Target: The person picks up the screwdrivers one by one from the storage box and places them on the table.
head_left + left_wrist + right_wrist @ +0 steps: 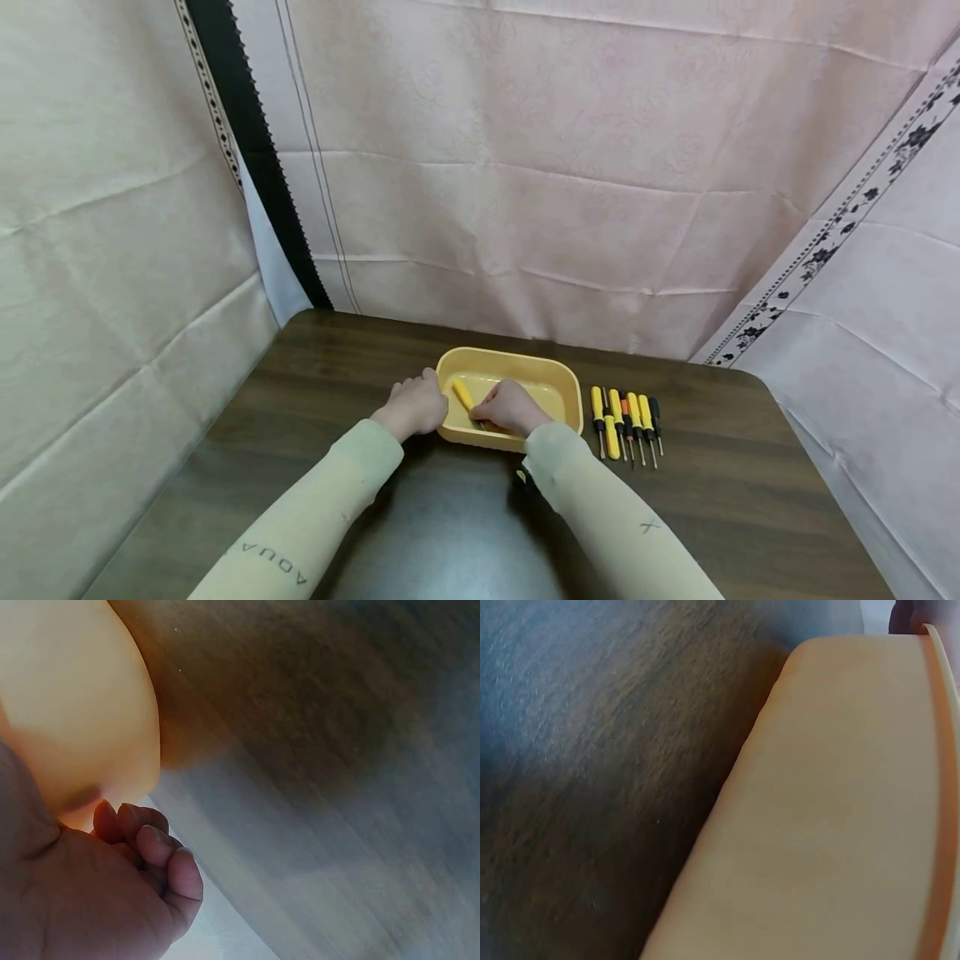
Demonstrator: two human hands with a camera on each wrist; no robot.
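A yellow plastic tray (pixel 517 361) sits on the dark wooden table. My left hand (pixel 416 405) holds the tray's left end. In the left wrist view its fingers (pixel 154 844) are curled close to the tray's outer wall (pixel 82 697). My right hand (pixel 513 407) reaches into the tray and pinches a yellow-handled screwdriver (pixel 462 393) that lies slanted at the left side. The hand hides part of this screwdriver. The right wrist view shows only the tray's outer side (pixel 832 795) and the table, not the right fingers.
Right of the tray lie several screwdrivers (pixel 634 417) side by side, mostly yellow-and-black, one with an orange part and one with its handle toward me. A small black and yellow object (pixel 522 476) shows by the right wrist. Pale cloth (pixel 525 167) hangs behind the table (pixel 720 467).
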